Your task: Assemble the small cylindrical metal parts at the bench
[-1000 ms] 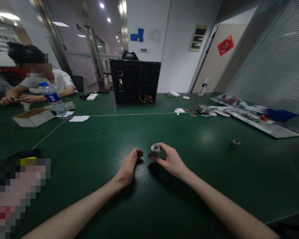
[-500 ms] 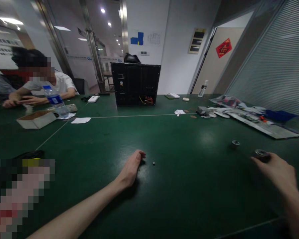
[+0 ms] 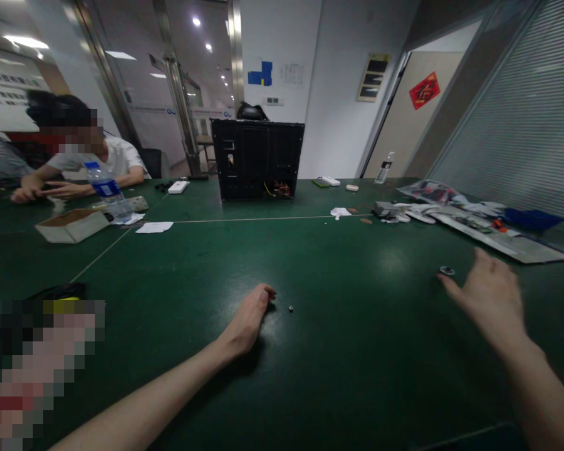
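Note:
My left hand (image 3: 247, 321) rests on the green table, fingers loosely curled with a slight gap at the tips; nothing shows in it. Just right of its fingertips lies a tiny round metal piece (image 3: 291, 309). Over on the right, my right hand (image 3: 491, 294) is open and slightly blurred, thumb spread away from the fingers. Its thumb tip is close to a small round metal part with a pale rim (image 3: 447, 270); whether they touch I cannot tell. The dark cylindrical metal part seen earlier does not show now.
A black panel-like casing (image 3: 261, 156) with exposed wires stands at the back. Left are an open box (image 3: 73, 227), a water bottle (image 3: 106, 188) and a seated person (image 3: 117, 156). Boards and cloth-like items (image 3: 479, 228) lie back right.
My right hand has let go of the dark cylindrical part and moved left and away from me, toward the pale-rimmed part, its fingers opening. My left hand has stayed in place.

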The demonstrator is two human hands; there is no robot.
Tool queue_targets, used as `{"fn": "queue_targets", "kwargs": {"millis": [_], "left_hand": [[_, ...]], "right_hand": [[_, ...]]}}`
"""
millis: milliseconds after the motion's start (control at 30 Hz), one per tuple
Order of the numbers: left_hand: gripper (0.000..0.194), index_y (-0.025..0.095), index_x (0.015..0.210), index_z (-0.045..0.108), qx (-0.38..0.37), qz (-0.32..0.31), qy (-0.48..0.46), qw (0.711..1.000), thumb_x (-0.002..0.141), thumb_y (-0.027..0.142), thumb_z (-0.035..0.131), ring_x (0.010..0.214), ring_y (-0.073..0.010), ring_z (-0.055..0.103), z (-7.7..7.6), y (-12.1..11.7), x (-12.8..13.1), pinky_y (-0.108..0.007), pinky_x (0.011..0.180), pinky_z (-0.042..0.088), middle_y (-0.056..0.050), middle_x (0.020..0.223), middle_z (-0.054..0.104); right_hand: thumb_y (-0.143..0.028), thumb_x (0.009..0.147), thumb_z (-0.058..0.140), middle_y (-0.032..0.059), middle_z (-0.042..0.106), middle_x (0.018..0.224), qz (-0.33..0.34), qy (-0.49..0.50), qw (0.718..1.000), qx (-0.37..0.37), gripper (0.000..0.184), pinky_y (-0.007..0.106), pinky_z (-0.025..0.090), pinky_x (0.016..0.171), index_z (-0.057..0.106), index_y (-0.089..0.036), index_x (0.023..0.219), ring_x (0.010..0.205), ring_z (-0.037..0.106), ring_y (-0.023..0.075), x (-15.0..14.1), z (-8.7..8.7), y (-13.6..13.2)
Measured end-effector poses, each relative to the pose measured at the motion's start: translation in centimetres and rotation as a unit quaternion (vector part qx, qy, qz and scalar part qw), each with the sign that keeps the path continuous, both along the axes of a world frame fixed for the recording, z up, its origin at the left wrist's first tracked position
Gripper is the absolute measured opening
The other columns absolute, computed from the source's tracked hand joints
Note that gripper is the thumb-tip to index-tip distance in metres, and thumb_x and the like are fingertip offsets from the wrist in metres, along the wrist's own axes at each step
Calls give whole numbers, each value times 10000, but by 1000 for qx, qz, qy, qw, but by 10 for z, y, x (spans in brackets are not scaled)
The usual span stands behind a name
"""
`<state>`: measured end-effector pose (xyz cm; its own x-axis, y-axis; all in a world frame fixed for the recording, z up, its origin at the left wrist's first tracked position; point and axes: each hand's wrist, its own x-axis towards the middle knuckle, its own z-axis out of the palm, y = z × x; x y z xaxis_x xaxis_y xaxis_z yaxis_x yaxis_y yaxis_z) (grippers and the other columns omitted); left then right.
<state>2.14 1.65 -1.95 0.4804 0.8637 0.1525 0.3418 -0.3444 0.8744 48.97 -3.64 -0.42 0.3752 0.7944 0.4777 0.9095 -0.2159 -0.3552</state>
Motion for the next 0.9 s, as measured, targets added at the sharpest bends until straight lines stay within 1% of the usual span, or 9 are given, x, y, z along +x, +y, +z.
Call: {"fn": "queue_targets", "kwargs": {"millis": [33,100,200,300,467,600,667,800,900], "left_hand": [[490,175,1050,537,2,0,2,1000,968,473,156,1000,-243,549,0,0,0,-394,936,393,-108,1045,608],[480,178,1059,539,2,-1,8,1000,967,475,173,1008,-245,549,2,0,0,-389,934,394,-108,1053,610],[476,177,1080,538,-5,-7,23,1000,965,476,185,1027,-250,551,4,0,-1,-391,933,394,-116,1077,610],[468,176,1074,535,0,-2,26,1000,969,461,178,1020,-247,552,4,0,0,-391,928,396,-115,1071,609],[453,167,1075,521,14,-7,28,999,972,445,179,1000,-241,545,0,2,0,-388,914,405,-117,1061,597],[450,172,1073,525,5,-4,30,1000,970,449,185,996,-242,549,0,3,1,-393,920,403,-114,1063,602],[448,175,1064,529,-2,-2,32,999,969,448,187,999,-244,548,1,3,2,-397,925,402,-112,1061,605],[442,180,1061,531,-2,-5,38,999,968,441,187,1012,-246,537,4,3,4,-402,926,396,-109,1061,603],[444,177,1059,533,6,-7,37,999,968,437,184,1001,-246,537,3,4,4,-398,916,397,-109,1054,603]], "right_hand": [[-528,756,499,281,370,1329,1,-29,999,-19,782,636,322,900,293,-79,1362,1184,371,512,-30,10,9],[-444,786,527,197,546,1182,124,-9,989,-84,564,527,421,884,485,-114,1242,1064,530,377,-92,24,23],[-339,814,564,95,620,1119,353,21,922,-156,346,451,446,878,599,-217,1136,998,581,278,-178,29,35],[-248,790,608,79,641,1039,455,0,871,-185,317,380,462,809,619,-222,1106,924,601,246,-234,22,39],[-100,775,545,89,621,919,461,-55,862,-206,228,318,448,705,639,-173,969,818,591,218,-262,4,47],[-124,822,516,55,611,839,485,74,851,-189,133,300,424,715,630,-166,876,776,567,176,-258,-10,50],[-207,830,565,35,619,815,502,234,805,-213,88,290,424,704,621,-165,882,739,562,155,-256,-17,51],[-295,777,667,15,623,799,459,588,624,-232,196,253,418,675,602,-162,905,690,550,111,-257,-30,54],[-285,722,734,22,622,811,417,698,536,-226,286,239,410,678,614,-161,949,693,547,97,-259,-33,55]]}}
